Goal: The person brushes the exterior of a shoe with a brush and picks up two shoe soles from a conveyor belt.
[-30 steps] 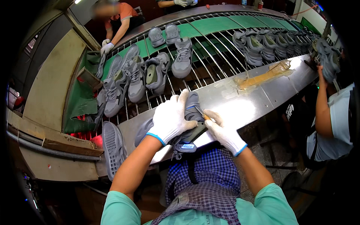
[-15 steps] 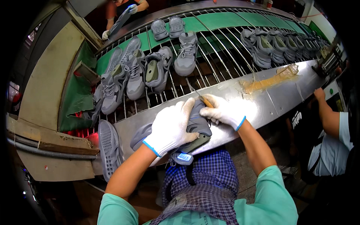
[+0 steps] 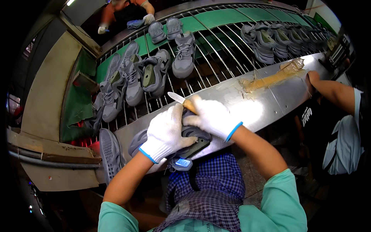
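Both my hands wear white knitted gloves with blue cuffs. My left hand (image 3: 164, 131) is closed around a grey shoe (image 3: 196, 132) at the metal counter's near edge, its thumb by an olive-green shoe last (image 3: 200, 146). My right hand (image 3: 210, 118) grips the wooden handle of a knife (image 3: 177, 97), its pale flat blade pointing up and left above the shoe. The right fingertips touch or nearly touch the shoe's upper. Much of the shoe is hidden under the gloves. Another grey shoe part (image 3: 136, 142) lies left of my left hand.
A grey sole (image 3: 109, 152) stands at the counter's left end. Several grey shoes (image 3: 133, 83) rest on the metal-rod rack beyond, with another row (image 3: 270, 40) farther right. Brown tape (image 3: 272, 80) covers part of the counter. Co-workers are across the rack and at right.
My right hand has shifted left across the shoe, and the knife has turned to show its flat blade. At the right, a co-worker's arm has reached onto the counter.
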Available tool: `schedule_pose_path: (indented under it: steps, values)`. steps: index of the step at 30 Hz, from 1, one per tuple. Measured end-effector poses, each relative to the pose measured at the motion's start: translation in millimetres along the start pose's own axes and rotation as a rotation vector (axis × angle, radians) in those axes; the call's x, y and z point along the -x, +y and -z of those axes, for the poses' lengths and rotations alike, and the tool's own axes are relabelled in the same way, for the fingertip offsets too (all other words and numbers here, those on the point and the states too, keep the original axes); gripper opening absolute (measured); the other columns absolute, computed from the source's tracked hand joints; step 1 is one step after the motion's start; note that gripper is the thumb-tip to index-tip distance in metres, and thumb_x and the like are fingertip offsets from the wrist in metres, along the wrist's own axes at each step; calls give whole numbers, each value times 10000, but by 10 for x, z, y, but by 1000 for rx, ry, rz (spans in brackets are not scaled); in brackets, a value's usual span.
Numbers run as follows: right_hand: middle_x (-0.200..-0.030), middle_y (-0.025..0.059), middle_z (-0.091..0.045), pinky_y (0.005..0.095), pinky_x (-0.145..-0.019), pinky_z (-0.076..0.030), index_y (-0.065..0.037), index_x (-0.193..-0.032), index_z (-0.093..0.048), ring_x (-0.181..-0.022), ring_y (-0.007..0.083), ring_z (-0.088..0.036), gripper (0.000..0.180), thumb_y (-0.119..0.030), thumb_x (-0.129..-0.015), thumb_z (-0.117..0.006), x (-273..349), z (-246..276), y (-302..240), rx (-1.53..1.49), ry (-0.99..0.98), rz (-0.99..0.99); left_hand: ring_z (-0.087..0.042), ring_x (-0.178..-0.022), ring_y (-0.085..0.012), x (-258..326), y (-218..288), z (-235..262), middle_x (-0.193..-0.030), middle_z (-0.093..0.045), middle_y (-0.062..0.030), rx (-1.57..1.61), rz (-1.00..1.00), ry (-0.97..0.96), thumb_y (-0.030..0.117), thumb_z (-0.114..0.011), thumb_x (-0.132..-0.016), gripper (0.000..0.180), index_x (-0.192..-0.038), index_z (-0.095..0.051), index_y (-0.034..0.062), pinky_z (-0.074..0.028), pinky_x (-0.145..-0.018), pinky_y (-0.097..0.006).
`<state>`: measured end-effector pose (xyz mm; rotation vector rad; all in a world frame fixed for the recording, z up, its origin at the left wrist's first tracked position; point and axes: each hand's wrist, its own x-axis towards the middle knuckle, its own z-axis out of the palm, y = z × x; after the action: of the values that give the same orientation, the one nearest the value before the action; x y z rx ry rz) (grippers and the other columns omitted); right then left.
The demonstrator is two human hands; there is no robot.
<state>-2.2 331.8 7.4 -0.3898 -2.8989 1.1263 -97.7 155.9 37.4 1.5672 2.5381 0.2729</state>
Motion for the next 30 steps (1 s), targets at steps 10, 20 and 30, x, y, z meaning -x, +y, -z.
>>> schedule_pose_path:
  steps: [10, 20, 30]
  values:
    - [-766, 11, -586, 235, -448, -459, -30, -1505, -518, -532, 71, -507, 455, -196, -1087, -584, 144, -398, 582, -1134, 174, -313, -721, -1152, -431, -469, 95, 120, -1343, -689, -237, -40, 151, -310, 509, -687, -959, 680, -1492, -540, 114, -587, -981, -501]
    - [-820, 37, -603, 246, -461, -448, -49, -1524, -451, -555, 78, -515, 454, -130, -1091, -559, 299, -592, 597, -1181, 329, -293, -777, -1001, -405, -1058, 272, -4, -1093, -777, -273, -173, -68, -553, 510, -763, -833, 601, -1174, -790, 15, -629, -857, -474]
    - [-1175, 204, -665, 521, -982, -553, -119, -1380, -631, -1131, 420, -677, 517, -395, -960, -751, 612, -173, 784, 436, 455, -126, -714, -1138, -230, 521, -1235, 260, -1230, -744, -164, 702, 287, 288, 373, -745, -985, 602, -1414, -625, -31, -551, -1026, -350]
